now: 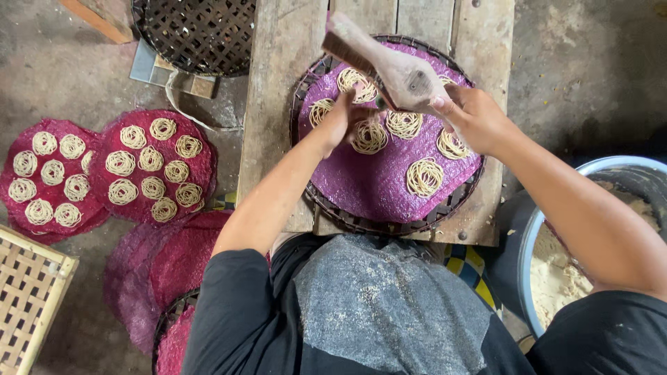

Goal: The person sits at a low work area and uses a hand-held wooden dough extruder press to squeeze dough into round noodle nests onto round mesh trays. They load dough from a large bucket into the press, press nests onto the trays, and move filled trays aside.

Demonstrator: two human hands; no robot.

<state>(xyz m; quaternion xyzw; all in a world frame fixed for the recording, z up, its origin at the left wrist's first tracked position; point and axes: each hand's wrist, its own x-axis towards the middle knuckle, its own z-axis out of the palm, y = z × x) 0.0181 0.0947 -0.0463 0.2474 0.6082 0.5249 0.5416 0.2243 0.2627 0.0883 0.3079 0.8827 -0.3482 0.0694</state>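
My right hand (471,114) grips a wooden noodle press (389,64) and holds it above a round woven tray (361,222) lined with a purple mesh mat (368,180). My left hand (344,118) is closed around the underside of the press, just over a fresh noodle coil (369,137). Several pale noodle coils lie on the mat, among them one (424,176) near its right edge. The tray sits on a worn wooden table (274,104).
Two purple mats (156,163) filled with noodle coils lie on the floor at left, more bare mats (149,267) below them. A dark woven tray (198,31) stands at top left, a bamboo lattice (28,298) at bottom left, a basin of dough (556,271) at right.
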